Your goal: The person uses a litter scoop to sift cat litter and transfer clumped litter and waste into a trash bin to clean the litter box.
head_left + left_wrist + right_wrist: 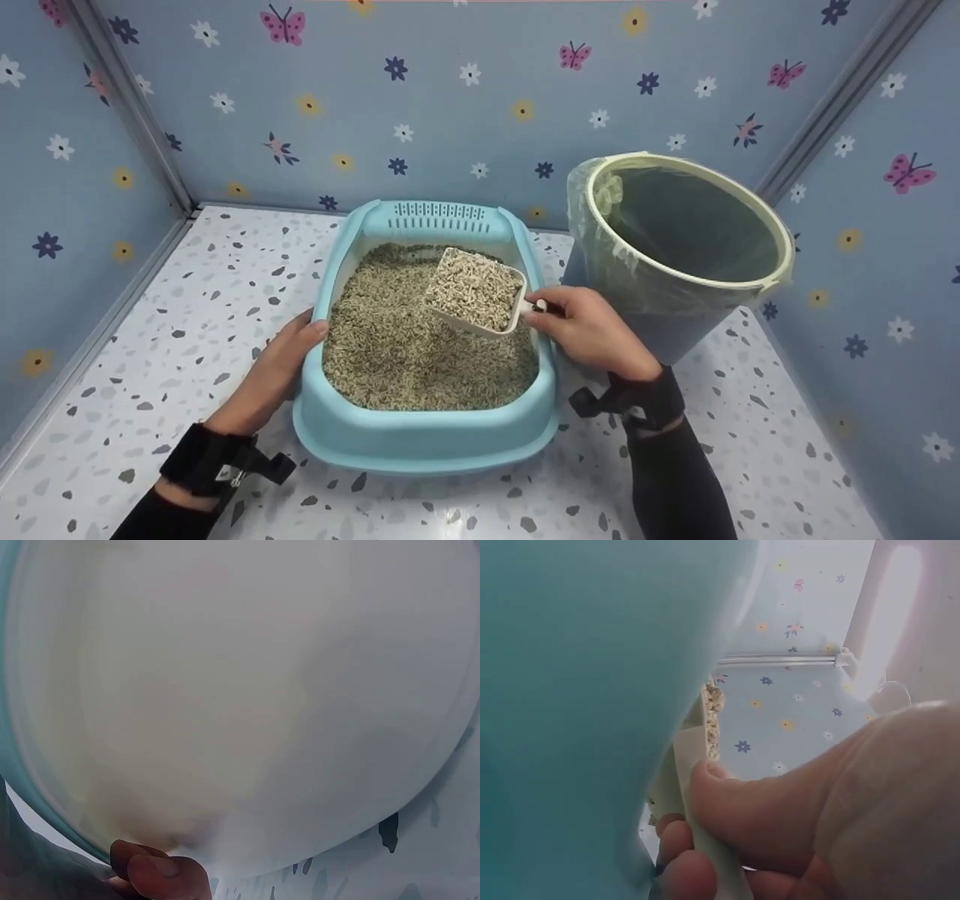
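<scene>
A light blue litter box (424,435) holds greenish-brown pellet litter (420,345). My right hand (589,326) grips the short handle of a white litter scoop (517,304) over the right part of the box. Paler pellets (476,289) are heaped in the scoop. In the right wrist view, the thumb (735,802) lies along the handle with fingers curled beneath it. At the box's left side, my left hand (277,367) holds the rim, thumb on top. The left wrist view shows its fingers (165,874) at the edge of the box.
A bin (690,225) lined with a thin translucent bag (592,217) stands right of the box, tilted towards me. Panels (465,97) with flowers and butterflies enclose the speckled white surface (180,337) at the back and sides.
</scene>
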A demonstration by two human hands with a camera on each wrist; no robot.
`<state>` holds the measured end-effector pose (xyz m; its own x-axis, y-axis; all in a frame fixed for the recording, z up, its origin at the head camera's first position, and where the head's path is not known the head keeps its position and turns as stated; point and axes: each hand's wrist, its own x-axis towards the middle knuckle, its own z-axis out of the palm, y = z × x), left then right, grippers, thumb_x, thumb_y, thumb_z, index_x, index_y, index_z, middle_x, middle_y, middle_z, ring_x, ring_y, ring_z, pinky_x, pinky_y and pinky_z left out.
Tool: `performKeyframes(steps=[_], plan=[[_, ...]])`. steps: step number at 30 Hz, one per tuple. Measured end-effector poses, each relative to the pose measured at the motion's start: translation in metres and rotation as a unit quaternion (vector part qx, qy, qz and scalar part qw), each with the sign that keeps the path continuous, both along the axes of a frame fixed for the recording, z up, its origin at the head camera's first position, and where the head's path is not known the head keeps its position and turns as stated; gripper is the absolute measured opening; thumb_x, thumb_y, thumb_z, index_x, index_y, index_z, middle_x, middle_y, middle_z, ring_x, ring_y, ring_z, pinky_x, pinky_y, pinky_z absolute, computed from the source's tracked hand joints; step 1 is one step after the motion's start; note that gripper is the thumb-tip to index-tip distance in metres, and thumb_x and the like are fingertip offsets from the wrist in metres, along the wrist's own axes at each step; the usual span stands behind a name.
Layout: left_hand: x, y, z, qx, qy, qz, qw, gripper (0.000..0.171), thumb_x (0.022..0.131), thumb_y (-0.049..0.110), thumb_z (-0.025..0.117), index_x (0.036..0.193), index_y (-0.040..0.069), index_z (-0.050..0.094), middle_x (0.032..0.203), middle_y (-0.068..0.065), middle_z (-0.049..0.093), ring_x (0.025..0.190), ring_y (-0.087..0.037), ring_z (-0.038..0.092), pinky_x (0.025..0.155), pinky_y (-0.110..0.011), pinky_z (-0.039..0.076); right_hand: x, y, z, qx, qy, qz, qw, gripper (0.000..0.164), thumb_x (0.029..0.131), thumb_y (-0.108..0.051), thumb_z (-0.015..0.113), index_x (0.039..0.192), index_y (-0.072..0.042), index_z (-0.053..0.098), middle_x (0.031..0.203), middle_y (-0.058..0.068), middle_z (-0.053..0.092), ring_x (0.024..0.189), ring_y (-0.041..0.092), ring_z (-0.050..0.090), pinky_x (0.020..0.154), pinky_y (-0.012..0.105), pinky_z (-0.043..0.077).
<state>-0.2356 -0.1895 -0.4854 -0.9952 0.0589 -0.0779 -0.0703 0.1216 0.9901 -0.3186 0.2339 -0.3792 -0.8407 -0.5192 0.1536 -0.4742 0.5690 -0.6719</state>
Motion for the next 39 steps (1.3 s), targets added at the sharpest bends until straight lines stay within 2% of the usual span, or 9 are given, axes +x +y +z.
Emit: performKeyframes(steps=[6, 9, 12, 16, 24, 33, 39], plan=[[0.001, 0.0, -0.002, 0.001, -0.002, 0.001, 1.0, 0.082, 0.116, 0.054, 0.048, 0.179, 0.013, 0.016, 0.149, -0.032, 0.058, 0.125, -0.043, 0.069, 0.096, -0.049, 0.061, -0.004, -0.001, -0.005, -0.037, 0.002, -0.005, 0.999, 0.023, 0.106, -0.02, 0.079, 0.127, -0.011, 0.083, 0.101, -0.001, 0.076, 0.092, 0.017, 0.068, 0.082, 0.034, 0.055], [0.001, 0.0, -0.001, 0.0, -0.003, 0.002, 1.0, 0.081, 0.116, 0.055, 0.048, 0.179, 0.014, 0.017, 0.148, -0.031, 0.059, 0.124, -0.043, 0.069, 0.095, -0.049, 0.061, -0.004, -0.003, -0.007, -0.052, 0.006, -0.007, 0.999, 0.026, 0.105, -0.019, 0.08, 0.129, -0.008, 0.082, 0.098, -0.002, 0.075, 0.09, 0.016, 0.067, 0.081, 0.032, 0.055], [0.001, 0.0, -0.001, 0.003, 0.0, -0.004, 1.0, 0.08, 0.116, 0.054, 0.047, 0.179, 0.014, 0.017, 0.155, -0.029, 0.054, 0.131, -0.044, 0.065, 0.101, -0.047, 0.058, -0.003, -0.006, -0.008, -0.066, 0.003, -0.008, 0.998, 0.026, 0.105, -0.019, 0.08, 0.129, -0.006, 0.082, 0.09, -0.005, 0.07, 0.083, 0.016, 0.063, 0.075, 0.029, 0.052], [0.001, -0.001, 0.0, 0.004, 0.005, -0.007, 1.0, 0.08, 0.117, 0.053, 0.046, 0.179, 0.014, 0.017, 0.163, -0.027, 0.047, 0.138, -0.044, 0.059, 0.107, -0.046, 0.052, -0.002, -0.01, -0.009, -0.072, 0.009, -0.007, 0.997, 0.027, 0.105, -0.019, 0.081, 0.128, -0.005, 0.082, 0.087, -0.005, 0.067, 0.081, 0.015, 0.06, 0.074, 0.027, 0.049], [0.002, -0.001, 0.0, 0.009, 0.007, -0.004, 0.9999, 0.076, 0.117, 0.051, 0.047, 0.178, 0.015, 0.02, 0.155, -0.028, 0.055, 0.13, -0.044, 0.065, 0.101, -0.048, 0.058, 0.001, -0.014, -0.008, -0.08, 0.032, -0.001, 0.996, 0.024, 0.106, -0.018, 0.079, 0.126, -0.005, 0.083, 0.092, -0.004, 0.072, 0.082, 0.015, 0.062, 0.075, 0.027, 0.05], [0.002, 0.0, 0.002, 0.003, -0.006, -0.002, 1.0, 0.082, 0.117, 0.056, 0.047, 0.179, 0.014, 0.016, 0.152, -0.031, 0.057, 0.126, -0.042, 0.068, 0.095, -0.048, 0.061, 0.007, -0.016, -0.005, -0.056, 0.012, 0.001, 0.998, 0.019, 0.106, -0.016, 0.079, 0.123, -0.007, 0.083, 0.083, -0.007, 0.066, 0.072, 0.011, 0.058, 0.068, 0.026, 0.049], [0.001, 0.0, 0.001, 0.001, -0.007, 0.004, 1.0, 0.081, 0.116, 0.055, 0.048, 0.179, 0.013, 0.017, 0.147, -0.031, 0.06, 0.121, -0.04, 0.07, 0.094, -0.047, 0.061, 0.005, -0.015, -0.008, -0.064, 0.014, -0.003, 0.998, 0.018, 0.106, -0.017, 0.079, 0.121, -0.008, 0.084, 0.084, -0.006, 0.069, 0.072, 0.012, 0.058, 0.067, 0.027, 0.049]])
